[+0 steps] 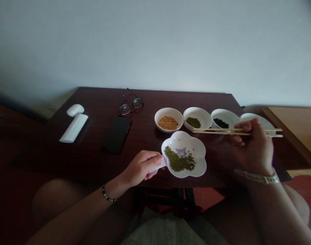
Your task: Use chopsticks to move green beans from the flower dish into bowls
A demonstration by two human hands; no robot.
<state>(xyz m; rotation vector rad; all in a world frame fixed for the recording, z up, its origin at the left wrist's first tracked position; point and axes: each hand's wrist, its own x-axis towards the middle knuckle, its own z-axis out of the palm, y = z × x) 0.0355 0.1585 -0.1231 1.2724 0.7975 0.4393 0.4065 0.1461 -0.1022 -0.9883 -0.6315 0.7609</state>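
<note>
My left hand (142,166) is closed around the short handle of a white flower-shaped bowl (200,149) with a cartoon print. Green beans (177,161) lie spread over the left and lower part of its inside. A pair of wooden chopsticks (213,132) is gripped in my right hand (256,146), tips pointing left, above the row of white bowls. That row has one bowl (158,114) with yellow soybeans (168,123), another (203,115) with green beans (193,122), and a third (228,117) with black beans (221,123). My right hand partly hides a fourth bowl (254,117), so its contents cannot be made out.
On the dark wooden table (145,136) lie a black phone (117,134), folded-out glasses (131,106) and a white handheld device (74,127) with a rounded head. A pale wall (155,44) rises behind. A light wooden surface (298,126) stands at the right.
</note>
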